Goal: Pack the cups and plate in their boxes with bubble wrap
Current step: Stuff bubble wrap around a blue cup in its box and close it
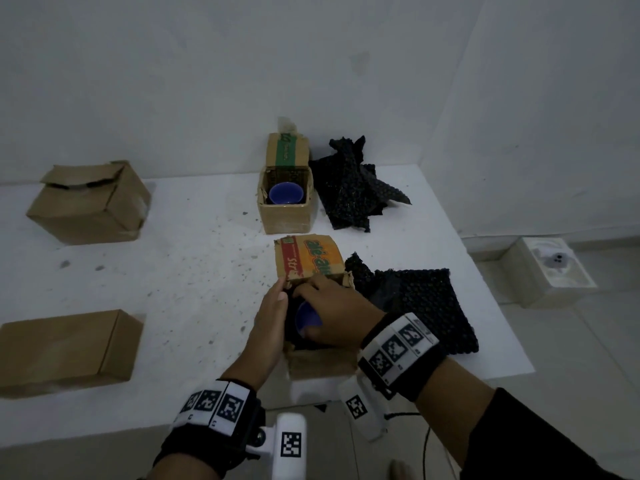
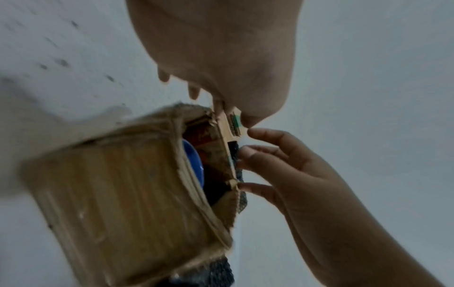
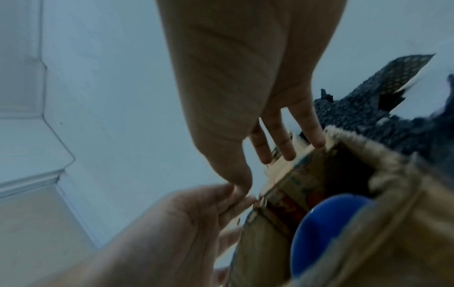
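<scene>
A worn cardboard box (image 1: 322, 362) with an orange and red flap (image 1: 311, 263) stands near the table's front edge. A blue cup (image 1: 306, 318) sits inside it with dark wrap around it. My left hand (image 1: 273, 306) lies along the box's left side. In the left wrist view its thumb and fingertip pinch the flap corner (image 2: 232, 124). My right hand (image 1: 332, 306) reaches over the box, and its straight fingers (image 3: 285, 149) touch the flap's edge. The cup (image 3: 326, 223) shows from both wrists (image 2: 194, 161). Black bubble wrap (image 1: 419, 306) lies just right of the box.
Behind stands an open box (image 1: 285, 216) with a green flap and another blue cup (image 1: 286, 194); crumpled black bubble wrap (image 1: 353, 188) lies beside it. Two closed cardboard boxes sit at the left, one far (image 1: 90, 206), one near (image 1: 69, 351). A white box (image 1: 550, 268) stands on the floor, right.
</scene>
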Demonstrator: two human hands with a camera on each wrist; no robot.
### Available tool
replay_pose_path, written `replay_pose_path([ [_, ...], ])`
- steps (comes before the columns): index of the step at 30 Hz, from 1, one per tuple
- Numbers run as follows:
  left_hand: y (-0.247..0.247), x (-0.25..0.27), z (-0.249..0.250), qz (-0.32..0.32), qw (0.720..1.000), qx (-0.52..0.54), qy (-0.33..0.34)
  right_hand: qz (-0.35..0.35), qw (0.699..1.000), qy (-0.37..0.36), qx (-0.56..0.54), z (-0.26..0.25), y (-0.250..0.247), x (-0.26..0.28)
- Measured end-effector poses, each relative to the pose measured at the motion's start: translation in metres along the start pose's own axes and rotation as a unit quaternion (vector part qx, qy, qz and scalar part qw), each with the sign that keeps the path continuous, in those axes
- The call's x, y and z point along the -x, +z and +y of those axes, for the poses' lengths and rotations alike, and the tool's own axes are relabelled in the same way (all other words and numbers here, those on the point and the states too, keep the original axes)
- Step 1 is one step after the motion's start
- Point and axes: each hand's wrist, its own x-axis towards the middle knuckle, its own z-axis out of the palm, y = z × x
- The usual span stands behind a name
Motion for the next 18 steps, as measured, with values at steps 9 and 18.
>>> replay_pose_path([
  [9, 0.095, 0.007, 0.034, 0.059, 0.925, -0.295, 0.231, 0.136, 0.989, 0.034, -0.055, 0.101, -0.04, 0.054],
  [18, 0.185, -0.004, -0.01, -0.035, 0.86, -0.508, 0.023, -0.053, 0.995, 0.001, 0.084, 0.175, 0.012, 0.053],
])
